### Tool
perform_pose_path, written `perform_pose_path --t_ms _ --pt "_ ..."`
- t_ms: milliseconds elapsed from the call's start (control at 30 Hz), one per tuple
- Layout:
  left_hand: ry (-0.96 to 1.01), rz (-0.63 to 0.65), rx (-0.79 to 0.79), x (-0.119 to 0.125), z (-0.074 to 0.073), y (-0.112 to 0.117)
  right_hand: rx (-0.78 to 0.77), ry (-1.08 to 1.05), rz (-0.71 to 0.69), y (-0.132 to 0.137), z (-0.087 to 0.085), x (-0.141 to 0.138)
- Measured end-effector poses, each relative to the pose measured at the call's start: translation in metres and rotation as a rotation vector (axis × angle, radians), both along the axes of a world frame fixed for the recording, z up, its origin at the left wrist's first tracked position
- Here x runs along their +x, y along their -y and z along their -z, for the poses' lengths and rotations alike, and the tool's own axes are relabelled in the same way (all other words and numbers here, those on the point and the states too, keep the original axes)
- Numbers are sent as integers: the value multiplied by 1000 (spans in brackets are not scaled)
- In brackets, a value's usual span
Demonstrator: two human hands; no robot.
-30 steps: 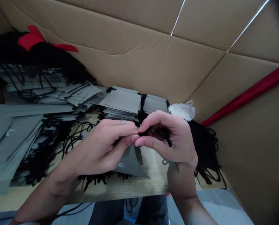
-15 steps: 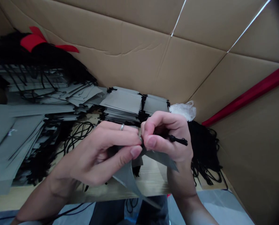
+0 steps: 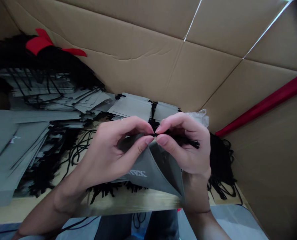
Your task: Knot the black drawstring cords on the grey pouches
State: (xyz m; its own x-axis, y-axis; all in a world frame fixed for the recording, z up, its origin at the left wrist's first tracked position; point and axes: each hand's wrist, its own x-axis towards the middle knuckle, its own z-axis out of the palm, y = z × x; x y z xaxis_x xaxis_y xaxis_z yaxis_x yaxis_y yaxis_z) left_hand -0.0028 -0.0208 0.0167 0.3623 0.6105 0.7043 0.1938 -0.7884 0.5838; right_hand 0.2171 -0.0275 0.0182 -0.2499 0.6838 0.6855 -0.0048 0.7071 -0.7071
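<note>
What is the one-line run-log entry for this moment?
left hand: pinches grey bag edge | right hand: pinches black cord at bag edge | behind: stacked grey bags, cardboard wall

bag [image 3: 153, 170]: landmark | cord [image 3: 190, 143]: at its top edge | bag stack [image 3: 133, 108]: behind it | bag pile [image 3: 16, 140]: left of it | loose cords [image 3: 220, 160]: right of it | table [image 3: 138, 200]: under it | cardboard wall [image 3: 138, 50]: behind all

Bag [image 3: 153, 170] grey, white lettering. Cord [image 3: 188, 142] black. Stacks [image 3: 133, 108] grey. Cardboard [image 3: 143, 40] brown. Bow [image 3: 41, 43] red. Surface [image 3: 143, 200] pale wood.
</note>
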Motion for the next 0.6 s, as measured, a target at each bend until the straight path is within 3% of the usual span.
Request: perform_pose_path --t_ms 167,367,600 --pt "-5 -23 1 2 3 1 -10 39 53 3 -2 0" --pt "-64 -140 123 2 5 0 -69 234 88 10 -2 2" --pt "-27 -66 -10 6 7 -4 73 293 77 9 -4 -1"
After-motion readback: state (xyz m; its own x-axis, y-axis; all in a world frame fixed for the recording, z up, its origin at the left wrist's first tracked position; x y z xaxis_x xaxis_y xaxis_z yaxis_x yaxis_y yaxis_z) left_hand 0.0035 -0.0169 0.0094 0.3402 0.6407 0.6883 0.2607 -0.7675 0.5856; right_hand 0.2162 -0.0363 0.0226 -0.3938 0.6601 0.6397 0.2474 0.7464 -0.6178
